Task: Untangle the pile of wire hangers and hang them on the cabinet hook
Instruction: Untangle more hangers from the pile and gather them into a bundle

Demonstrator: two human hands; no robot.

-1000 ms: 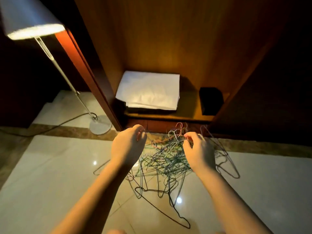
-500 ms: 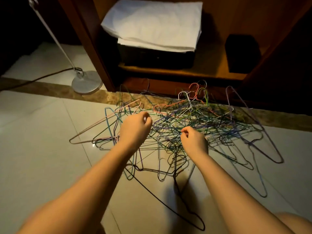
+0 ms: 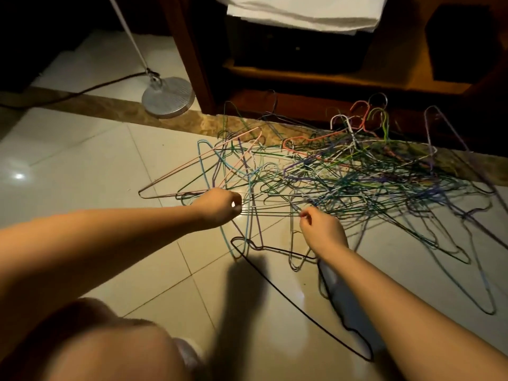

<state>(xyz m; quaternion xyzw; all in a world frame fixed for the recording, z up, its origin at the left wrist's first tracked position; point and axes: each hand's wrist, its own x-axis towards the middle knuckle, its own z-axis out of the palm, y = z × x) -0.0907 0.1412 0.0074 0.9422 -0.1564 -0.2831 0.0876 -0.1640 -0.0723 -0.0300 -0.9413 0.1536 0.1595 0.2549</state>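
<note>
- Left hand (image 3: 220, 207): arm stretched forward, grip curled round thin wires at near edge of hanger pile (image 3: 343, 171).
- Right hand (image 3: 324, 232): grip pinches one wire, thumb to forefinger.
- Rightward: hanger pile sprawls tangled on floor (image 3: 82, 160), before cabinet (image 3: 192, 64).
</note>
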